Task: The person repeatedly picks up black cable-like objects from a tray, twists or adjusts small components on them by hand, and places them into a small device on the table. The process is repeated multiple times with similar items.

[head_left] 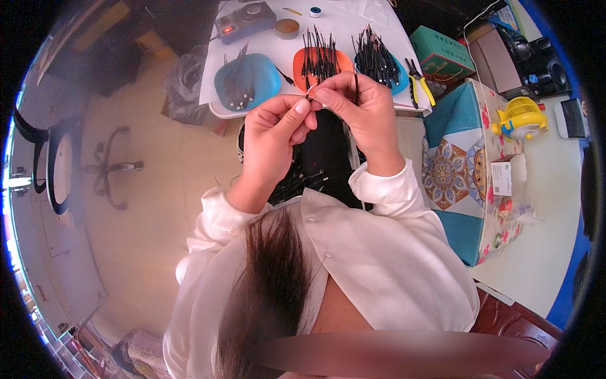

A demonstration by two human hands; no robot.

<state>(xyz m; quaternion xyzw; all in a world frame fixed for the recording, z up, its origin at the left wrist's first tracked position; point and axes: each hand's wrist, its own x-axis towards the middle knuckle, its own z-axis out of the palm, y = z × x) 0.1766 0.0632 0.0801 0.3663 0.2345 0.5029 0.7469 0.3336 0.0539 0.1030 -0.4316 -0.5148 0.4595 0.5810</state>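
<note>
At the far left a swivel chair base (110, 167) stands on the tan floor, well apart from the work. Next comes the white table (353, 19), and on its left part a blue dish (262, 79) holding a few short black cable pieces.

Just below that dish the left hand (271, 136) is raised in front of the table edge. Its thumb and forefinger (302, 107) are closed together in a pinch on the near end of a thin black wire (356, 85); the other fingers curl loosely into the palm. The wire's bare tip sits right at the meeting point of both hands, between the fingertips, above the person's dark lap.

An orange dish (344, 60) lies behind the hands, filled with upright black wire pieces. The right hand (363, 114) is touching the left at the fingertips. Its thumb (328, 96) and forefinger press on the same wire, and the wire loops up and over the back of its fingers. The remaining fingers are bent inward, partly closed; how tightly they grip cannot be told.

Further right a second blue dish (399, 82) carries a thick bundle of black wires, with yellow-handled pliers (420, 85) just beside it. A green box (442, 54) follows, then a patterned box (470, 170) and a small yellow fan (521, 118).
</note>
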